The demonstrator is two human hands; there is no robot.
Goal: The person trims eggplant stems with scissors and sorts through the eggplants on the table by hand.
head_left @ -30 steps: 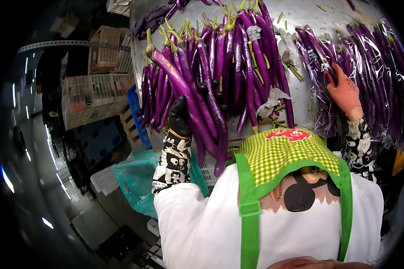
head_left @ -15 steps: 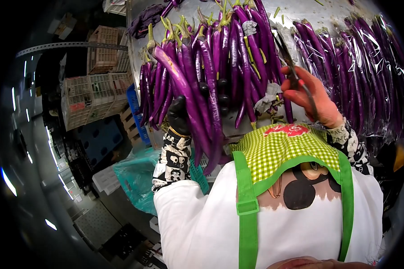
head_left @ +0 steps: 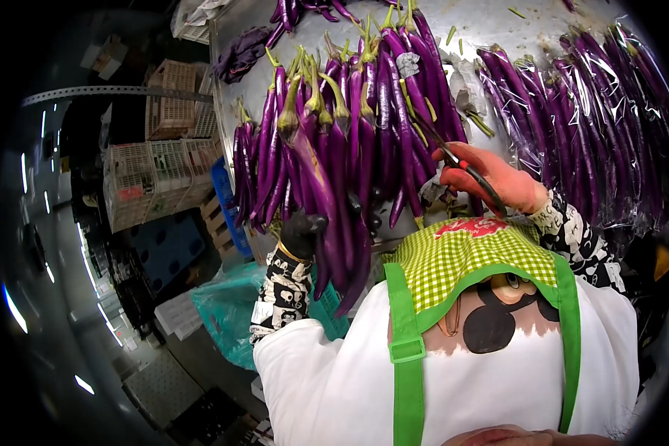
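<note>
My left hand, in a black glove, is closed around a small bunch of long purple eggplants. Their green stems point away from me and their lower ends hang past the table's near edge. More loose eggplants lie just behind and beside the bunch. In my right hand, which wears an orange-red glove, is a pair of scissors with red and black handles. The dark blades reach left over the loose eggplants; whether they are apart I cannot tell.
Eggplants in clear plastic line the right of the metal table. A dark cloth lies at its far left, with stem scraps near the middle. Plastic crates stand on the left; a teal bag sits below.
My left hand has drawn the eggplant bunch down towards me, and the stems now stand more upright. The scissors have swung left and lower with my right hand, closer to the loose eggplants.
</note>
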